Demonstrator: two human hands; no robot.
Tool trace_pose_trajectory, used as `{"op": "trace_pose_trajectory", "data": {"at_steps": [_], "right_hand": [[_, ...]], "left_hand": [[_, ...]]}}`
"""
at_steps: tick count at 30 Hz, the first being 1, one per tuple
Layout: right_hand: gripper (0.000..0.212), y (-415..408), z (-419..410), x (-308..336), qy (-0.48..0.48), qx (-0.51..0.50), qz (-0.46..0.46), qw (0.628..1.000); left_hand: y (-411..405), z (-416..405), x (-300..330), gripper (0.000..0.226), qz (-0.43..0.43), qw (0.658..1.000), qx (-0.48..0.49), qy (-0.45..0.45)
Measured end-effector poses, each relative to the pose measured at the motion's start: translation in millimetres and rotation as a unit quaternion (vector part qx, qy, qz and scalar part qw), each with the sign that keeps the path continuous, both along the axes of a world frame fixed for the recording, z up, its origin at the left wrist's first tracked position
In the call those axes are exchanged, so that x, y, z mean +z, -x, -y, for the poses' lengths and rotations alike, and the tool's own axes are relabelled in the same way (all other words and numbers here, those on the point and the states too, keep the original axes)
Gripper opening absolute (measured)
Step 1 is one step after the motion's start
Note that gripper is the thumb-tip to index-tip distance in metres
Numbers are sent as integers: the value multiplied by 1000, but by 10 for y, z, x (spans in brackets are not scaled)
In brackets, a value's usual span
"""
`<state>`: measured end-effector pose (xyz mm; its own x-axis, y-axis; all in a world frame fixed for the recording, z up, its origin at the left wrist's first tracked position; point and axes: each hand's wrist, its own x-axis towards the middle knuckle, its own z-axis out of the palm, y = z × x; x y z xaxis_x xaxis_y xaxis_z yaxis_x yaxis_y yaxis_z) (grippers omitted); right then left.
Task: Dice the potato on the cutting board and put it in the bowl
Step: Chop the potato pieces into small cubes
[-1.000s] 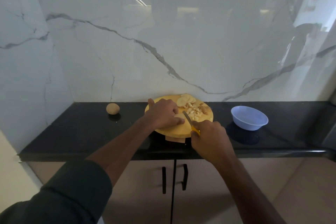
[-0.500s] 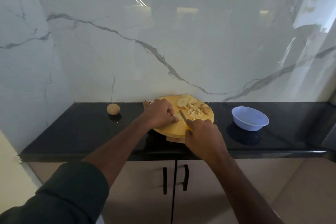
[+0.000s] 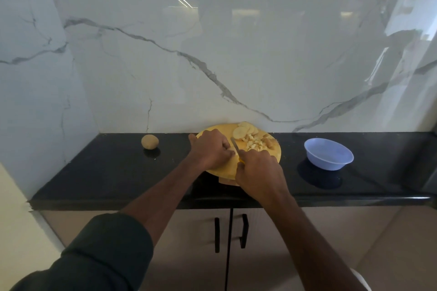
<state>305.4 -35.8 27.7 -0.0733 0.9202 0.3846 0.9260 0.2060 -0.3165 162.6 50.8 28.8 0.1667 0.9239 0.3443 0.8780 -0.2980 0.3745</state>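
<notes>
My right hand point(image 3: 259, 168) was curled round the yellow handle of the knife point(image 3: 235, 147), its blade pointing away from me and sitting just beside my left hand point(image 3: 211, 150); that hand lay knuckles up with the fingers bent over whatever potato piece I was cutting, though the piece itself was hidden beneath them and I could not tell its shape; both hands were over the near half of the round cutting board point(image 3: 222, 165); just beyond the blade lay a small heap of diced potato point(image 3: 254, 143), and farther off, at the board's back edge, a few round slices point(image 3: 243, 130) waited uncut; well off to the right of my knife hand stood the blue bowl point(image 3: 328, 154), with nothing in it that I could see; well off to the left of my other hand a whole potato point(image 3: 150, 141) sat on the black counter point(image 3: 106, 172); so I judged myself midway through the dicing, with the transfer not yet begun; the next move called for a straight downward press close to my bent fingers, keeping the tips tucked back from the edge; against the frame a second earlier, my knife hand had drawn leftward and forward, closing nearly against the left hand, and the blade stood steeper and nearer its knuckles; the heap, slices and bowl lay as they had.
</notes>
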Motion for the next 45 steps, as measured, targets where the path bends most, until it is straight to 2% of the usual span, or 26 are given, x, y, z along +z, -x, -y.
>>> {"op": "trace_pose_trajectory", "data": {"at_steps": [6, 20, 27, 32, 36, 45], "right_hand": [[35, 33, -12, -65, -12, -15, -6, 1000], [32, 4, 12, -51, 27, 1, 7, 1000], [38, -163, 243, -78, 30, 20, 28, 999], [36, -253, 323, -64, 12, 17, 5, 1000], [36, -158, 264, -23, -16, 24, -5, 1000], [37, 72, -21, -11, -16, 6, -22, 1000]], "left_hand": [[-7, 32, -113, 23, 77, 997, 15, -3], [-28, 75, -83, 29, 119, 993, 6, 10], [-19, 75, -81, 16, 134, 991, 21, 13], [36, 71, -49, 13, 146, 987, 5, 60], [67, 80, -28, 18, 162, 984, 10, 67], [66, 14, -76, 7, 174, 982, 18, 65]]}}
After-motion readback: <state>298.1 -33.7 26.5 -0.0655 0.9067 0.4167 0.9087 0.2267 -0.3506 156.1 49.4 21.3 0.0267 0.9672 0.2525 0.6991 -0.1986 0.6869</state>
